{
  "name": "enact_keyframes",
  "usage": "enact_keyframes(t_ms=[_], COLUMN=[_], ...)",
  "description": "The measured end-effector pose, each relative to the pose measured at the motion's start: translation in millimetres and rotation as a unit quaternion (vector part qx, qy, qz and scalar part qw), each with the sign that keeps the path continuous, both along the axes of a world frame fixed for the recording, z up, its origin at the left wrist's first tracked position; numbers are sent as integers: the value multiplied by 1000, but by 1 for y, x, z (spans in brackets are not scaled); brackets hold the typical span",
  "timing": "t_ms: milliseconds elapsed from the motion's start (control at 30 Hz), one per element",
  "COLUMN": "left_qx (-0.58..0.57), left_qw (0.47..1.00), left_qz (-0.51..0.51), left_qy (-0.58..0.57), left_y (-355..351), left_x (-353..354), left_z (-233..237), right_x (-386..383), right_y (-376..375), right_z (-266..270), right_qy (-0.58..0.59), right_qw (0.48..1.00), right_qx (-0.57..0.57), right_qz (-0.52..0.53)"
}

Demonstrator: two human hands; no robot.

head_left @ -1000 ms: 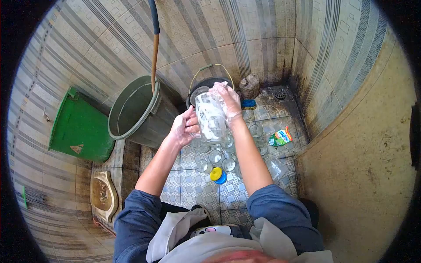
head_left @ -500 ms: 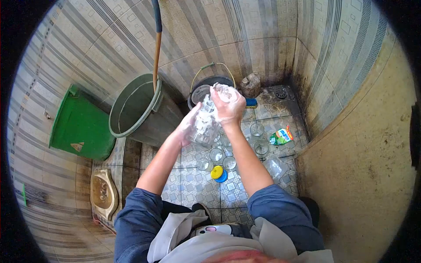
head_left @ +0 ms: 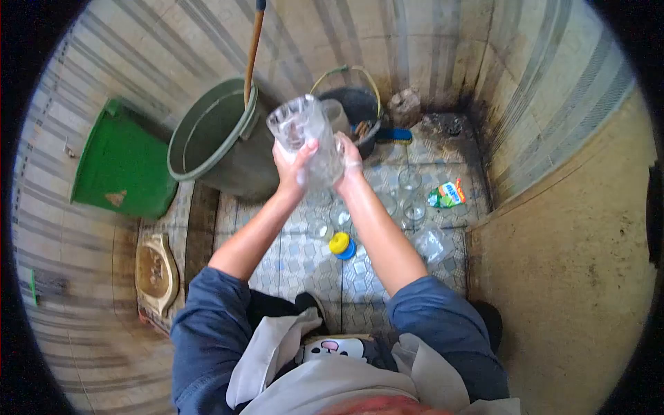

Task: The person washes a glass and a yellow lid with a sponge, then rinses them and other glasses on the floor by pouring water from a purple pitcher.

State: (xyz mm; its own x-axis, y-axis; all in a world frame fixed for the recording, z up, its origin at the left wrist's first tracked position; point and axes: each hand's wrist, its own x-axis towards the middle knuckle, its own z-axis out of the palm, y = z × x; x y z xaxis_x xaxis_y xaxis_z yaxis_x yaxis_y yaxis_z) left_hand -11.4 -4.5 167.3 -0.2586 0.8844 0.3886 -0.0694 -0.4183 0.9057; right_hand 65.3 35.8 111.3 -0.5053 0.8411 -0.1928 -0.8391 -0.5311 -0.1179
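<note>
A large clear glass jar [head_left: 317,149], streaked with suds, is held up over the tiled floor, its rim tilted toward the upper left. My left hand [head_left: 294,164] wraps round its left side. On its right side, my right hand [head_left: 349,160] grips it, the fingers partly hidden behind the glass. Behind the jar stands a dark bucket [head_left: 356,104] with a wire handle, holding a clear container and some brownish items. Several clear glasses [head_left: 413,209] stand on the floor below my hands.
A large grey bin [head_left: 207,131] and a green bin [head_left: 121,162] stand left. On the floor are yellow and blue tubs [head_left: 339,243], a green packet [head_left: 447,194], a clear plastic container [head_left: 432,243] and a blue brush [head_left: 394,135]. A squat toilet [head_left: 156,274] is lower left.
The jar has turned, its rim now at the upper left. My right hand has moved down from its top end to its side. Less foam shows on the glass. The view has shifted slightly.
</note>
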Motion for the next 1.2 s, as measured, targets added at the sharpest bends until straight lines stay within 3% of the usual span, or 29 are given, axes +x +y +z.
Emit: enact_keyframes(t_ms=[100,167,233,300,333,367,400,433,500,567,633,667,800,833,867,900,967,1033,1067,1133,1167,1200], left_qx=[102,96,79,63,40,3,-40,-82,-193,-212,-247,-253,-363,-386,-356,-359,-304,-299,-292,-307,-324,-295], left_qw=[991,990,979,973,985,982,973,960,909,889,921,923,872,849,881,880,936,933,931,921,910,908], left_qz=[66,103,155,157,142,171,198,223,274,293,235,227,254,280,253,255,155,162,167,174,178,187], left_qy=[53,23,104,157,87,80,114,147,248,281,191,182,207,228,179,177,91,115,139,164,186,234], left_y=[0,3,6,5,6,6,6,4,-7,-7,-30,-37,-59,-63,-66,-67,-65,-63,-61,-57,-58,-55], left_x=[0,2,-6,-24,-31,-44,-60,-79,-109,-173,-168,-172,-177,-176,-178,-179,-182,-177,-174,-174,-178,-182], left_z=[-11,-21,-33,-39,-46,-57,-70,-88,-118,-199,-199,-209,-241,-245,-253,-262,-270,-274,-273,-274,-284,-294], right_x=[-10,-21,-26,-24,-14,-7,-1,7,60,123,158,181,239,231,214,202,195,194,196,199,192,182], right_y=[-27,-29,-36,-41,-28,-28,-29,-31,-23,4,-5,1,-61,-73,-96,-114,-124,-121,-120,-118,-121,-126], right_z=[12,1,-13,-39,-82,-85,-88,-92,-113,-139,-154,-198,-347,-328,-294,-272,-278,-277,-274,-267,-262,-258], right_qy=[36,5,-30,-148,36,33,-197,-417,-466,-641,-719,-720,-805,-806,-887,-945,-957,-933,-933,-900,-899,-959], right_qw=[999,997,993,981,938,939,917,843,803,537,227,222,303,298,263,223,193,274,276,379,380,274], right_qx=[-29,-73,-104,-6,155,145,168,183,173,154,67,55,154,155,125,93,104,60,63,34,36,45], right_qz=[4,26,40,122,309,310,304,287,330,526,653,655,486,488,358,220,188,224,225,211,213,56])
